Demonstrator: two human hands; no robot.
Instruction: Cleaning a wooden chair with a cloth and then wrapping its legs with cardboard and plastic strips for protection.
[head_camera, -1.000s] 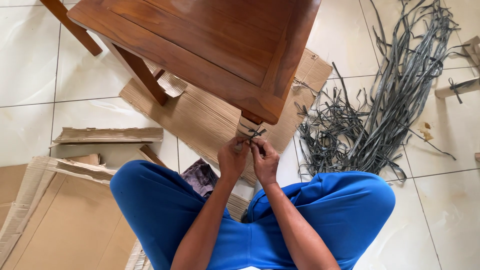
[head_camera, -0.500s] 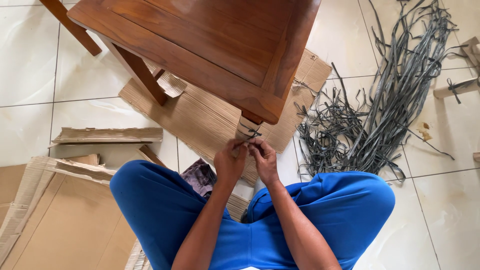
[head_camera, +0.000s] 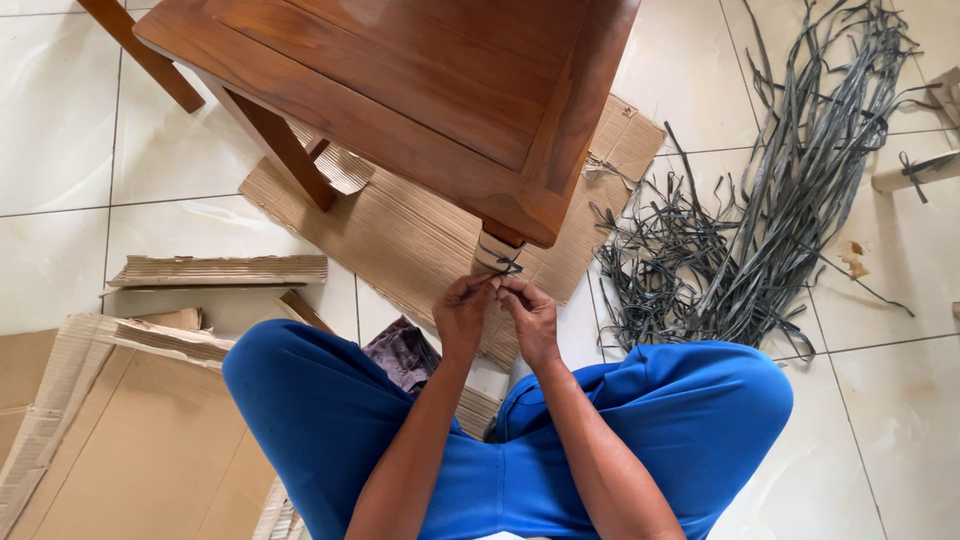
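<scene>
A brown wooden table (head_camera: 420, 90) stands in front of me on corrugated cardboard (head_camera: 400, 240). Its near leg (head_camera: 492, 250) is wrapped in cardboard, and a thin grey strap (head_camera: 508, 266) runs around that wrap. My left hand (head_camera: 462, 312) and my right hand (head_camera: 530, 312) meet just below the leg, fingers pinched on the ends of the strap. My knees in blue trousers (head_camera: 330, 400) frame both forearms.
A large heap of loose grey straps (head_camera: 760, 230) lies on the tiled floor to the right. Folded cardboard pieces (head_camera: 215, 270) and a big flat sheet (head_camera: 120, 440) lie at the left. A dark cloth (head_camera: 400, 350) rests between my knees. Wooden bits (head_camera: 915, 172) sit far right.
My hands have barely shifted; the fingers keep working the strap at the wrapped leg, a little lower than before.
</scene>
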